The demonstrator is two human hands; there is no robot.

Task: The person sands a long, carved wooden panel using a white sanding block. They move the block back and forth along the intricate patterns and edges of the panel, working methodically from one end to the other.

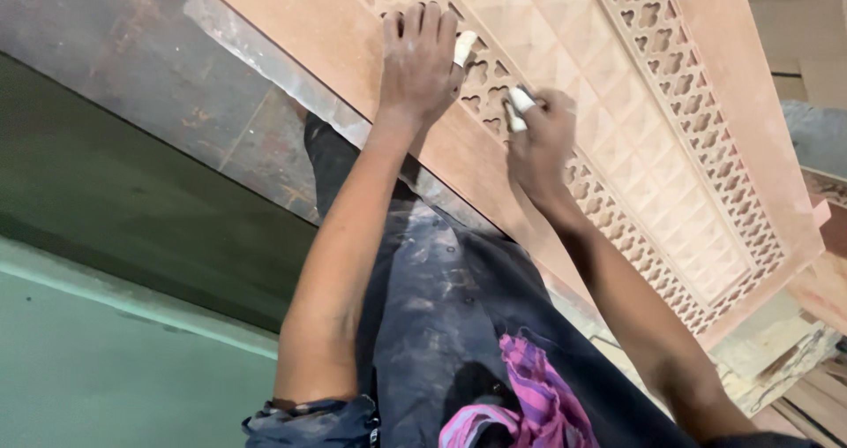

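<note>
— While the left hand [417, 60] lies flat, fingers spread, on the carved wooden panel [618, 139], where's the right hand [540, 139]?
— Just beside it along the fretwork strip [494, 104], fingers closed around a small white-tipped tool [520, 102].

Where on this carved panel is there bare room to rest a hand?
The plain outer border, left of the left hand, is bare. The faceted centre field between the two fretwork strips is free too. It is crowded at the near fretwork strip, where both hands work; the right hand pinches something white.
</note>
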